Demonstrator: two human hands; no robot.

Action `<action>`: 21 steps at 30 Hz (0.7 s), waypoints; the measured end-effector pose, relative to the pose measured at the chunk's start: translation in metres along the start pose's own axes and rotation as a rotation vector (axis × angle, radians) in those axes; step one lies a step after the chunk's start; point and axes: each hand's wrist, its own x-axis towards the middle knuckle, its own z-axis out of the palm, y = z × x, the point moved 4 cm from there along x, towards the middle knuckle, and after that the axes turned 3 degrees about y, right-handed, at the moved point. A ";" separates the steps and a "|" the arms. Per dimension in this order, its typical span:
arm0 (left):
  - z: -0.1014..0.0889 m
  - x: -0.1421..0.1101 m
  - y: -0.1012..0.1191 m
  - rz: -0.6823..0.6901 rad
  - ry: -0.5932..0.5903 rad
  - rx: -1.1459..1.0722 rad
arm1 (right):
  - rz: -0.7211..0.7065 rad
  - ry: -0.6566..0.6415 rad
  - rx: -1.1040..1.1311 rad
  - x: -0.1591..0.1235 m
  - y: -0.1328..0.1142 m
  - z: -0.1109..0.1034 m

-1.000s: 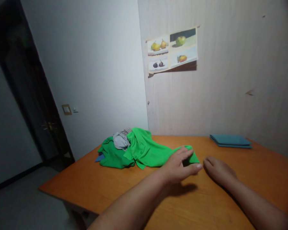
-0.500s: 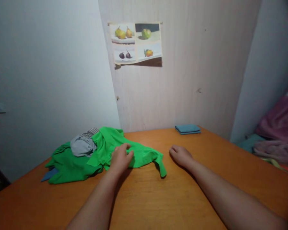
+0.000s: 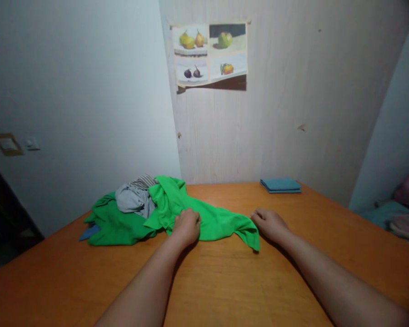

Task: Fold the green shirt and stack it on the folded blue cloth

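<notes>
A bright green garment (image 3: 218, 222) stretches across the table toward the right, rumpled at its left end. My left hand (image 3: 188, 225) is closed over its near edge, fingers curled on the fabric. My right hand (image 3: 269, 222) rests as a loose fist at the garment's right tip, its fingers against the cloth edge. Whether it pinches the fabric is hidden. Left of my left hand lies a heap: a darker green garment (image 3: 117, 227), a bunched grey cloth (image 3: 132, 200), a striped cloth (image 3: 145, 181) and a bit of blue cloth (image 3: 88, 233).
A folded teal cloth (image 3: 281, 185) lies at the back right of the orange wooden table (image 3: 225, 290). Walls stand behind, with a sheet of fruit pictures (image 3: 209, 54) pinned up. Beyond the right edge are pink and other fabrics (image 3: 407, 222).
My left hand has moved left from the garment's right end and closed on its near edge. My right hand has come up against the garment's tip. The view has swung about.
</notes>
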 end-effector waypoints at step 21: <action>-0.018 -0.064 0.076 0.355 -0.997 -1.027 | -0.392 0.057 0.210 -0.020 -0.046 -0.005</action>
